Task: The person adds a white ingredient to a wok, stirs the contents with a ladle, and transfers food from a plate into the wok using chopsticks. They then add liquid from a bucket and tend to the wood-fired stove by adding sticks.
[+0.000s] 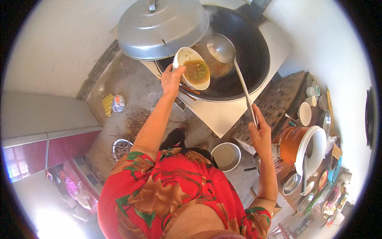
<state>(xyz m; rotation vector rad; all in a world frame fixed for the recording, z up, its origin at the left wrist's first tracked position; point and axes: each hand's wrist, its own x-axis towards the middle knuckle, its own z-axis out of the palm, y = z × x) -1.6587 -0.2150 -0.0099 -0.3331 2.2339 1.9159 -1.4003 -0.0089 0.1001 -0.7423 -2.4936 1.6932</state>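
Observation:
A white bowl (180, 58) with brown soup and green bits in it tilts over the near left rim of a big black wok (251, 59). My left hand (172, 78) grips the bowl by its near left edge. In my right hand (260, 133) is the handle of a long metal ladle (221, 48). The ladle's head hangs above the brownish liquid (219, 68) in the wok, just right of the bowl. A large domed metal lid (163, 30) covers the wok's far left part. What the ladle's head holds cannot be made out.
A white-topped stove (217, 118) surrounds the wok. On the right, a low brick and wood surface (274, 97) carries bowls and an orange bucket (292, 145) with a white rim. A metal basin (226, 157) stands on the floor by my body. Dry straw (137, 121) lies to the left.

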